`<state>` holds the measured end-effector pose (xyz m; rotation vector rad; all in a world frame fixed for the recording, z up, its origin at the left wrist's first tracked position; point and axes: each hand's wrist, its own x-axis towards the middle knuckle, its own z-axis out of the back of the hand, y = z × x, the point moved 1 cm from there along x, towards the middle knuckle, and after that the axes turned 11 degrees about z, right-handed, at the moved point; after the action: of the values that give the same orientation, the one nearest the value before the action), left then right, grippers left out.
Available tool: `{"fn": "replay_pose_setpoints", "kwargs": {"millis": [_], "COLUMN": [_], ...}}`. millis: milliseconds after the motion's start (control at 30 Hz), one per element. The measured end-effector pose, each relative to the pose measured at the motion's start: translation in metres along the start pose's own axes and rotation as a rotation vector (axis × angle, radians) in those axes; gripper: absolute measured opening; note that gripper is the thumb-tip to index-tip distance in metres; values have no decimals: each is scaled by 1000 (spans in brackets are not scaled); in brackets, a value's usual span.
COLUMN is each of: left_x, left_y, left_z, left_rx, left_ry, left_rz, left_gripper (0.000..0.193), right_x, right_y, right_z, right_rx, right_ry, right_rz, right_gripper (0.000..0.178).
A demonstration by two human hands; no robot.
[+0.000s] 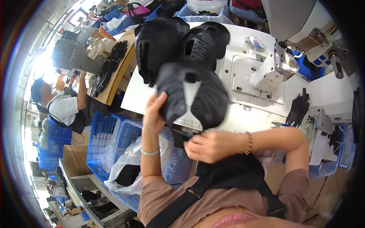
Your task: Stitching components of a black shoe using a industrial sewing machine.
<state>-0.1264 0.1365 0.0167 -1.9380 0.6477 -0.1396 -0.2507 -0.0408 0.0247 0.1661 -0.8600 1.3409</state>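
Note:
A black shoe upper [213, 97], slightly blurred, is held over the near edge of the white worktable. A pale strip of table shows through the slit down its middle. My left hand [154, 112] grips its left edge, thumb on top. At its near end my right hand [213, 146] is closed, fingers curled in a pinch. What sits between those fingertips is hidden; a dark flap hangs beside them. Farther back lie more black uppers, one pile [159, 45] on the left and another [201, 43] on the right, both partly overlapped by the held one.
A sewing machine [272, 72] stands on the table [243, 123] at right, near a small box [255, 43] and black strips [298, 110]. Ruler markings line the near edge. Blue crates [100, 140] and a plastic bag [125, 159] sit lower left. A co-worker [66, 108] is at left.

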Motion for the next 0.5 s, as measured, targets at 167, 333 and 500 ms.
{"fn": "replay_pose_setpoints", "kwargs": {"millis": [167,333,500], "left_x": [38,98,134], "left_y": [-52,-71,-106], "left_z": [92,155,160], "left_rx": [111,280,692], "left_ry": [-62,-410,-513], "left_rz": [-343,-206,-464], "left_gripper": [29,16,11], "right_x": [10,36,59], "right_y": [-46,-74,-102], "right_z": [-114,-184,-219], "right_rx": [-173,-210,-306], "right_ry": [119,184,324], "right_rz": [-65,-207,-366], "right_gripper": [11,13,13]}}
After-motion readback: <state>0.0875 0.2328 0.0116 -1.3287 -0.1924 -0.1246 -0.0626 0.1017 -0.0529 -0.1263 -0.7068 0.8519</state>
